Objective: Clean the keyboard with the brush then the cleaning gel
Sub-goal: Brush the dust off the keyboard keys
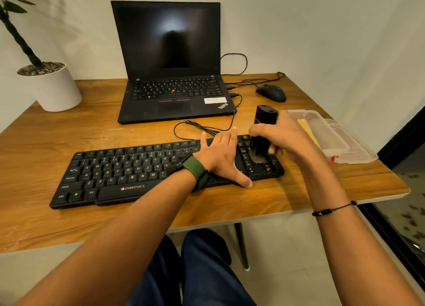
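A black Zebronics keyboard [119, 168] lies across the wooden desk [69, 131]. My left hand [220, 158] lies flat on its right part, fingers straight, thumb at the front edge. My right hand [282, 138] grips a black brush [263, 131] held upright, its bristles down on the keys at the keyboard's right end. A clear plastic box [345, 142] with something yellow inside, possibly the cleaning gel, stands just right of the keyboard.
A black laptop [174, 76] stands open behind the keyboard, with cables [207, 127] trailing between them. A black mouse [271, 92] lies at the back right. A white plant pot [55, 87] stands at the back left. The desk's right edge is close to the box.
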